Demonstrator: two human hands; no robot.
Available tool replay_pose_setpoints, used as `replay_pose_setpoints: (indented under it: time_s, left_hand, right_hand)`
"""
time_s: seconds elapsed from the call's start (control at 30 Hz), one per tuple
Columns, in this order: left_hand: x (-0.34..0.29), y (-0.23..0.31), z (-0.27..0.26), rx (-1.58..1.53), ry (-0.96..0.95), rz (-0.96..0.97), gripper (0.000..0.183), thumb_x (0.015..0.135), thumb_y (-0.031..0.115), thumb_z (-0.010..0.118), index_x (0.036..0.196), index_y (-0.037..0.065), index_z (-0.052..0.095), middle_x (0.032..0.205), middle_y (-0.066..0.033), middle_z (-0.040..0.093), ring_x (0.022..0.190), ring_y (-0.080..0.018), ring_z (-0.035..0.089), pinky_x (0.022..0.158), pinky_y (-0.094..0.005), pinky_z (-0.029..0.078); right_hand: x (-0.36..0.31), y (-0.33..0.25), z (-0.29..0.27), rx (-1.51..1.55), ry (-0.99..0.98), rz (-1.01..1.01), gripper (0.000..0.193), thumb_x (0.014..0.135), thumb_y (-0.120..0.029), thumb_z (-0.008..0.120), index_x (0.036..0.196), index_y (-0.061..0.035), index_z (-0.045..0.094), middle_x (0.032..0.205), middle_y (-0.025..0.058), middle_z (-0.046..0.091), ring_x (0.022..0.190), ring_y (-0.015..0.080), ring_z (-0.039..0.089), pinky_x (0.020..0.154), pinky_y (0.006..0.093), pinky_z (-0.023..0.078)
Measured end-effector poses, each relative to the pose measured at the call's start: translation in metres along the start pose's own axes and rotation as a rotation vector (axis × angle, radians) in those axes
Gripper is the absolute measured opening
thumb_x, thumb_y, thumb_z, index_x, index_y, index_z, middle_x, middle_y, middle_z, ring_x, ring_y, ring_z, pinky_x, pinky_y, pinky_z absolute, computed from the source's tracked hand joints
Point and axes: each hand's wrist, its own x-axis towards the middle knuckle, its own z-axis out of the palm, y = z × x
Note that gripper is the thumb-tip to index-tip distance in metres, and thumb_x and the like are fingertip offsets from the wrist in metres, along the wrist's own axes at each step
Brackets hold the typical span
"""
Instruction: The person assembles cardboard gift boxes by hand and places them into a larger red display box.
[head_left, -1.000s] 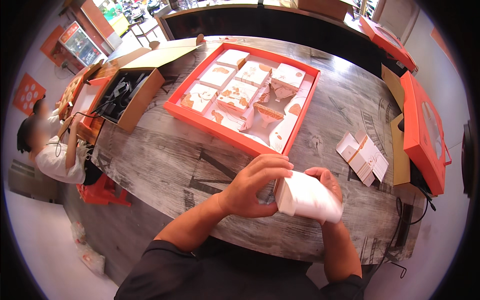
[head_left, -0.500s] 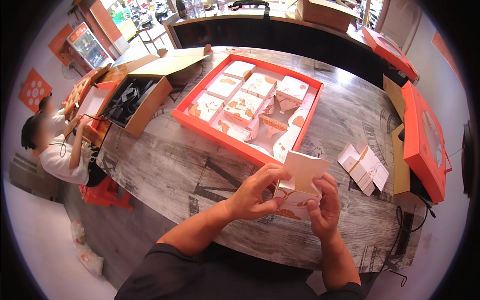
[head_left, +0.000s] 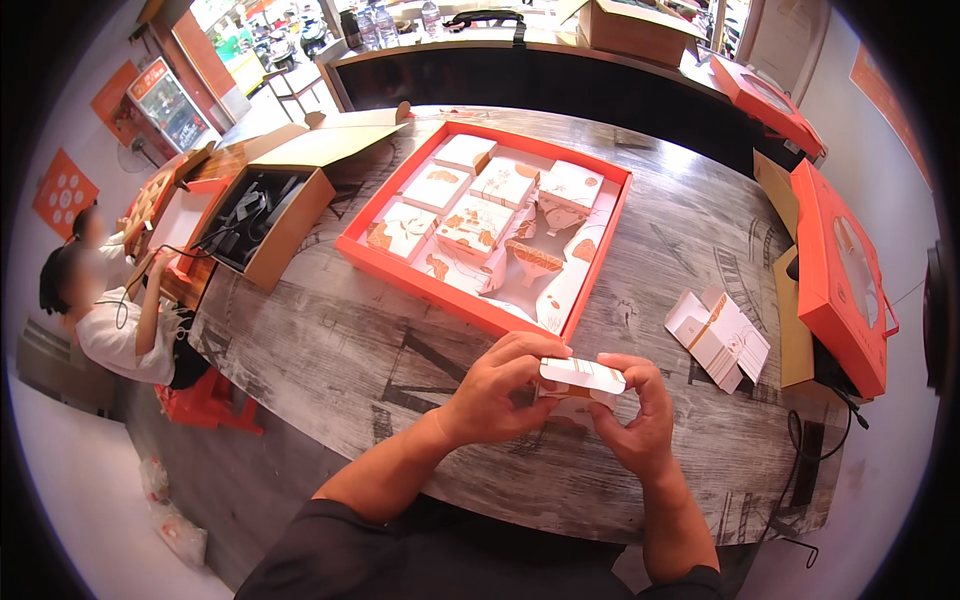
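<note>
Forearms (head_left: 385,462) angled inward over desk (head_left: 320,330). Small white carton (head_left: 582,374) gripped from opposite sides by left hand (head_left: 490,395) and right hand (head_left: 645,420), fingers curled, thumbs nearer. Carton held above desk, just short of red tray (head_left: 440,287).

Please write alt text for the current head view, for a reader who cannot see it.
A person's left hand and right hand hold a small white patterned box at a grey table. Beyond them, a red tray holds similar white boxes; an open carton lies to the right.
</note>
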Motion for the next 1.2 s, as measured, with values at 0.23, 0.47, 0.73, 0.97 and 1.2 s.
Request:
replay_pose_setpoints:
  time_s: [0.23, 0.47, 0.73, 0.97, 1.2]
  left_hand:
    - [-0.005, 0.009, 0.004, -0.208, 0.069, -0.281, 0.044, 0.073, -0.007, 0.077, 0.109, 0.007, 0.056, 0.125, -0.0084, 0.066, 0.114, -0.0236, 0.062, 0.081, -0.0306, 0.055]
    - [0.0, -0.002, -0.007, -0.05, -0.087, -0.059, 0.04, 0.068, -0.002, 0.08, 0.1, 0.007, 0.058, 0.123, -0.0116, 0.065, 0.117, -0.0325, 0.061, 0.095, -0.0399, 0.052]
    - [0.0, 0.001, -0.009, -0.094, -0.08, -0.079, 0.038, 0.069, 0.003, 0.081, 0.1, 0.005, 0.059, 0.119, -0.0135, 0.067, 0.109, -0.0317, 0.064, 0.09, -0.0396, 0.053]
    - [0.0, 0.0, -0.007, -0.09, -0.061, -0.058, 0.032, 0.073, 0.002, 0.079, 0.097, 0.005, 0.058, 0.117, -0.0138, 0.068, 0.106, -0.0316, 0.065, 0.087, -0.0388, 0.053]
    - [0.0, 0.002, -0.008, -0.099, -0.1, -0.064, 0.028, 0.072, 0.001, 0.078, 0.091, 0.006, 0.057, 0.118, -0.0134, 0.066, 0.107, -0.0312, 0.063, 0.087, -0.0387, 0.053]
  right_hand:
    - [0.002, -0.002, 0.001, -0.076, -0.008, -0.03, 0.043, 0.074, -0.001, 0.076, 0.114, -0.0045, 0.061, 0.124, 0.0157, 0.065, 0.111, 0.0314, 0.064, 0.094, 0.039, 0.051]
    - [0.009, -0.01, -0.003, -0.115, -0.066, -0.123, 0.032, 0.082, -0.018, 0.079, 0.106, -0.0038, 0.064, 0.126, 0.0175, 0.063, 0.112, 0.0334, 0.062, 0.094, 0.0413, 0.051]
    - [0.005, -0.006, -0.003, -0.098, -0.038, -0.108, 0.031, 0.085, -0.022, 0.08, 0.104, -0.0046, 0.064, 0.12, 0.0181, 0.066, 0.106, 0.0336, 0.064, 0.09, 0.0414, 0.052]
    - [0.003, -0.004, -0.002, -0.082, -0.029, -0.111, 0.026, 0.083, -0.018, 0.081, 0.097, -0.0055, 0.063, 0.12, 0.0183, 0.066, 0.105, 0.0332, 0.065, 0.088, 0.0406, 0.052]
    - [0.005, -0.006, -0.005, -0.046, -0.122, -0.096, 0.028, 0.077, -0.013, 0.082, 0.092, -0.0076, 0.06, 0.124, 0.0193, 0.064, 0.111, 0.0343, 0.062, 0.093, 0.0429, 0.049]
